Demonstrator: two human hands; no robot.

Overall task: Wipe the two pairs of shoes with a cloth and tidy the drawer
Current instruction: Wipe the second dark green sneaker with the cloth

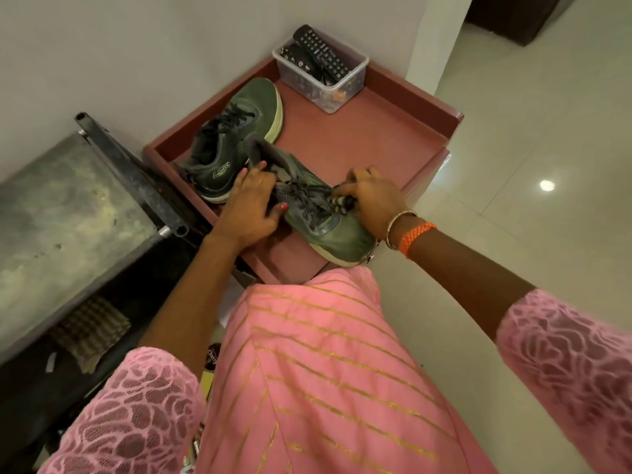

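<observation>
Two dark green sneakers lie in an open reddish drawer (pixel 393 138). The far sneaker (pixel 236 131) rests on its sole by the drawer's left wall. The near sneaker (pixel 328 230) sits at the front edge, toe pointing toward me. My left hand (pixel 249 206) grips its heel side, fingers curled over the collar. My right hand (pixel 372 200) holds a small striped cloth (pixel 342 204) bunched against the laces. Most of the cloth is hidden under my fingers.
A clear plastic box (pixel 321 73) with remote controls stands in the drawer's far corner. A worn metal-topped stand (pixel 68 217) with a black bar is on the left. A folded checked cloth (pixel 92 330) lies below it. Pale floor tiles stretch to the right.
</observation>
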